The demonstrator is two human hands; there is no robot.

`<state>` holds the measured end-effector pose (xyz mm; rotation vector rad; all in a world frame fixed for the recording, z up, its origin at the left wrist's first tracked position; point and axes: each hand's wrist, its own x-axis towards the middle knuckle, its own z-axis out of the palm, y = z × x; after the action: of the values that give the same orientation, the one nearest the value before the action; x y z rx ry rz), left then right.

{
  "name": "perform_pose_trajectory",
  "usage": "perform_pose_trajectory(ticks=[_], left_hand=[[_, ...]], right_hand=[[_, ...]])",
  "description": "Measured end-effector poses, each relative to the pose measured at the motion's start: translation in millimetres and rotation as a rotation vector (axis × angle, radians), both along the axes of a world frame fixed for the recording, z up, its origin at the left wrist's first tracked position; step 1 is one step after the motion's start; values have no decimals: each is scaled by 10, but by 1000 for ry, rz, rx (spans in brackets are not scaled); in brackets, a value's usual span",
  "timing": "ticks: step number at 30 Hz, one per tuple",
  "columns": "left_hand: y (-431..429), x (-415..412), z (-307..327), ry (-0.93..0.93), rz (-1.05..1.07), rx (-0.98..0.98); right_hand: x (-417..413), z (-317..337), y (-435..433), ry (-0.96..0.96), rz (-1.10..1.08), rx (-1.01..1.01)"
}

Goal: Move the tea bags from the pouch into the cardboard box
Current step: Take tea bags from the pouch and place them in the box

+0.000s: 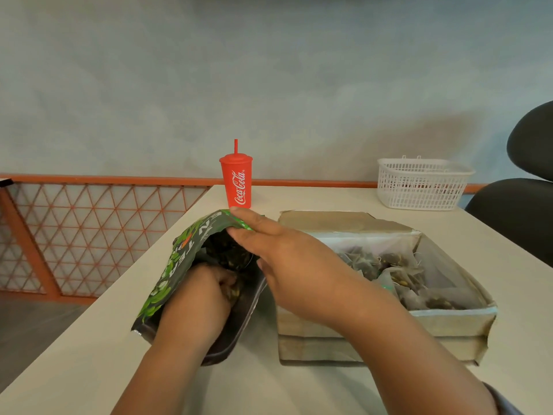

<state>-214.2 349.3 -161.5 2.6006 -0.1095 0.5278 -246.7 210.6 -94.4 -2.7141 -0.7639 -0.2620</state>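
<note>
A red lidded cup point(236, 184) with a straw, marked "Coca-Cola" in white script, stands upper centre at the far edge of the pale desk point(74, 348). The dark pouch point(179, 259), printed with green leaves and white letters that include "TEA", lies open at centre left. Just right of it sits the open cardboard box point(449, 323), lined with clear plastic and holding a heap of tea bags point(398, 280); more dark bags show inside the pouch. A white slotted basket point(422, 184) stands at upper right, with a black chair point(514, 211) at the right edge. An orange lattice railing point(89, 229) runs along the left below a plain grey-blue wall point(269, 70). The left hand point(206, 292) reaches down into the pouch's mouth, its grip curled on tea bags there. The right hand point(287, 259) crosses over from the box side, its grip pinching the pouch's upper rim and lifting it open.
</note>
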Motion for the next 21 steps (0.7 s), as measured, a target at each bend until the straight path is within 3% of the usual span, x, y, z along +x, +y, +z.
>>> perform_pose_trajectory(ticks=[5, 9, 13, 18, 21], left_hand=[[3, -55, 62, -207, -142, -142], [-14, -149, 126, -292, -307, -384], [-14, -214, 193, -262, -448, -662], [-10, -259, 242, -219, -553, -827], [-4, -250, 232, -214, -577, -897]], right_hand=[[96, -86, -58, -2, -40, 64], [142, -138, -124, 147, -51, 224], [108, -109, -205, 288, 5, 333], [61, -68, -189, 418, 124, 548], [47, -81, -157, 410, 132, 574]])
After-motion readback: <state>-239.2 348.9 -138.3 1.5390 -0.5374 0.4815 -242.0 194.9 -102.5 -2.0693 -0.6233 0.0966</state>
